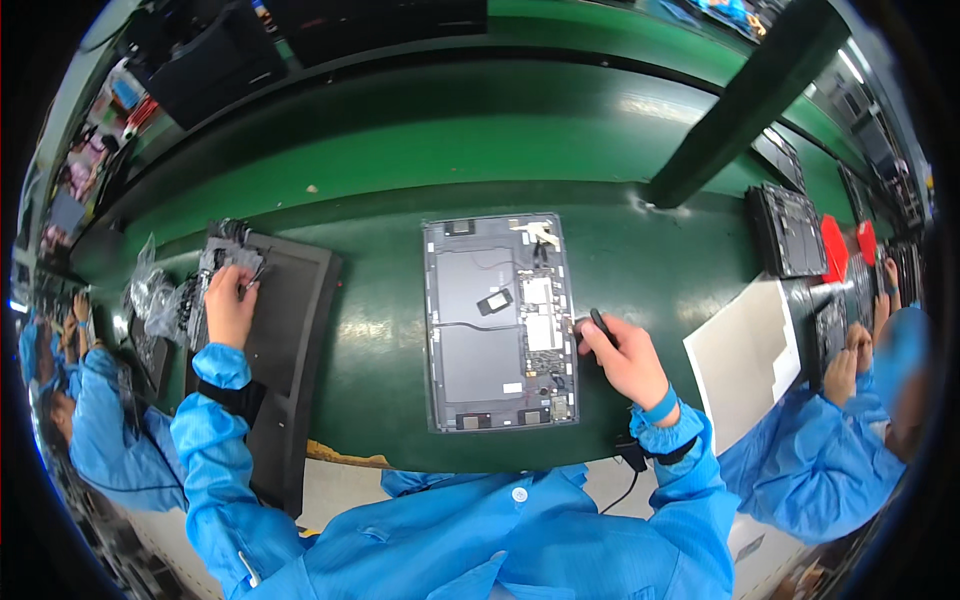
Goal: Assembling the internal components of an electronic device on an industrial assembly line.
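An opened laptop chassis [470, 370] lies on the green bench in front of me, its circuit board [541, 315] and loose wires exposed. A small black module [494, 301] on a thin wire rests on its grey panel. At the chassis's right edge, my right hand [632, 365] is closed round a slim black tool [603, 328]; its kind is unclear. Off to the left, my left hand [228, 305] reaches into a heap of small black parts [222, 250], fingers pinched. Whatever lies between those fingertips is too small to make out.
A black foam tray [305, 330] lies under my left forearm, beside clear plastic bags [160, 300]. A white board [745, 350] sits to the right. Farther right are stacked laptop parts [790, 235], red pieces [834, 248] and a co-worker's hands [845, 365]. A dark post [745, 105] rises behind.
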